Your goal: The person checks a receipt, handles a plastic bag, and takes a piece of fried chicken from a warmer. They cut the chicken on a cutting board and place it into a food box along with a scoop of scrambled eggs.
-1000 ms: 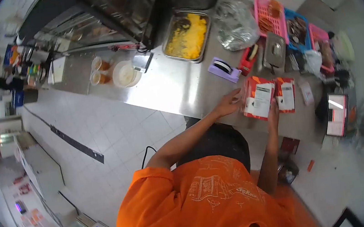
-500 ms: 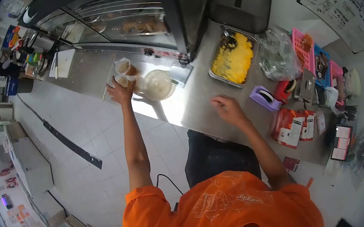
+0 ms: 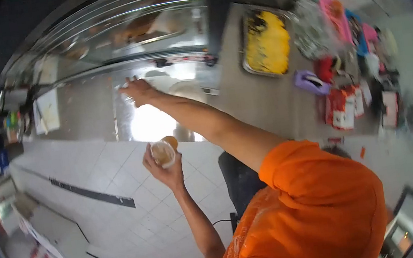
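My left hand [image 3: 168,171] is wrapped round a clear plastic cup [image 3: 163,154] with light brown contents, just off the counter's front edge. A small round orange-brown thing [image 3: 170,142], perhaps a second cup, shows right behind it. My right arm crosses over the steel counter [image 3: 83,106], and my right hand [image 3: 138,91] is above its back part with fingers spread; nothing held can be made out there. A pale round bowl [image 3: 187,91] is partly hidden by my right forearm. Beside the bowl is a small scale [image 3: 209,84].
Behind the counter is a glass display case [image 3: 152,37]. To the right are a tray of yellow food [image 3: 267,42], a plastic bag [image 3: 312,37], a purple tape dispenser [image 3: 311,83] and red-white packets [image 3: 342,108]. A white cutting board [image 3: 47,111] lies at left.
My left hand has drawn back toward me from the counter, now holding a cup. My right hand has swung far left across the counter, its fingers now spread. The view has shifted and turned.
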`<state>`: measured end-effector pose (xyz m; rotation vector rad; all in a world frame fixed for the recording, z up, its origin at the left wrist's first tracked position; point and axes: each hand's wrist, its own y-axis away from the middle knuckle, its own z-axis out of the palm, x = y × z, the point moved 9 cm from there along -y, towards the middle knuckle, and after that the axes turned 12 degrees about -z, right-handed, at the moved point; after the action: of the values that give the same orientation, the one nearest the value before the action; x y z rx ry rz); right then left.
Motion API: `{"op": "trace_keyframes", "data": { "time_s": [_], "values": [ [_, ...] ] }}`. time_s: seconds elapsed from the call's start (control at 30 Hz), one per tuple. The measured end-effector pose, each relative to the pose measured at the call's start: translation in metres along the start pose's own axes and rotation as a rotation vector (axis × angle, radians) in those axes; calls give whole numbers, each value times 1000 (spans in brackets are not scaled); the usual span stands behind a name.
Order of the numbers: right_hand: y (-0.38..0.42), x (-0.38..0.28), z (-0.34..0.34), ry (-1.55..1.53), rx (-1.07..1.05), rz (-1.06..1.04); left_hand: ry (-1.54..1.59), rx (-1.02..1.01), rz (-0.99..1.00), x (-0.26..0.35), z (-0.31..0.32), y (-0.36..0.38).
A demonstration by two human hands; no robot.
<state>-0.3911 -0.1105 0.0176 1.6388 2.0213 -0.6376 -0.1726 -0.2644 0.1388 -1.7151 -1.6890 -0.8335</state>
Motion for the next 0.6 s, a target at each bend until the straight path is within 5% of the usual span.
{"op": "trace_keyframes", "data": {
  "time_s": [0.17,0.2,0.37,0.53,0.6],
  "values": [
    [162,-23,-108,-371,456,-4,38,-474,172,30,60,71],
    [208,-19,-127,-372,511,78,108,-604,91,31,83,81],
    [464,18,-194,-68,564,629,-79,-1010,363,79,208,136],
    [656,63,-181,241,625,1155,-169,-1150,658,142,313,209],
    [700,85,-157,293,737,1207,-124,-1204,708,153,340,231]
  ]
}}
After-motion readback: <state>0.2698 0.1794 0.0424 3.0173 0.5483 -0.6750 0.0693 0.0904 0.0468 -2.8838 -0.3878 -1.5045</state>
